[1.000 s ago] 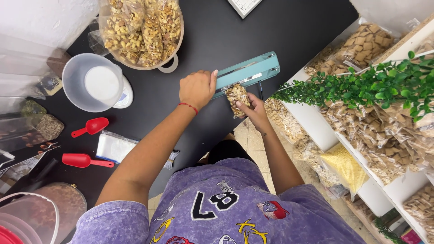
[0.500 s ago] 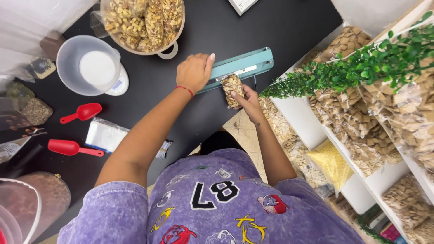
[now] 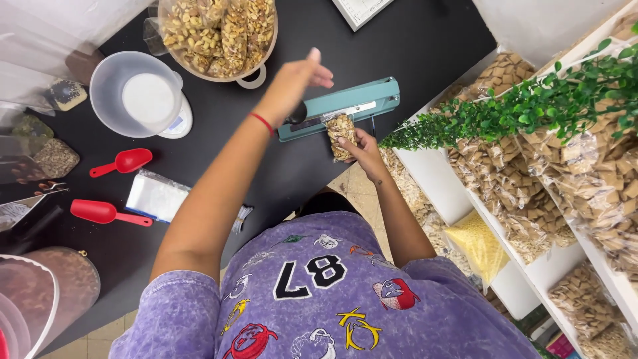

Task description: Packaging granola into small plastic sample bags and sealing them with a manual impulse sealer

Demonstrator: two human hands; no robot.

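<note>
My right hand (image 3: 363, 147) grips a small clear bag of mixed nuts (image 3: 341, 131), whose top edge lies in the teal heat sealer (image 3: 345, 106) on the black table. My left hand (image 3: 297, 77), with a red band at the wrist, hovers open above the sealer's arm and touches nothing. The sealer's black knob shows just below that hand.
A large bowl of bagged nuts (image 3: 219, 33) stands at the back. A clear cup on a small scale (image 3: 143, 96), two red scoops (image 3: 123, 161), a stack of empty bags (image 3: 156, 195) and jars lie to the left. White shelves of bagged snacks (image 3: 531, 199) and a green plant (image 3: 531, 100) are on the right.
My left hand has lifted off the sealer's arm and now hangs open above it. The right hand still holds the bag at the sealer.
</note>
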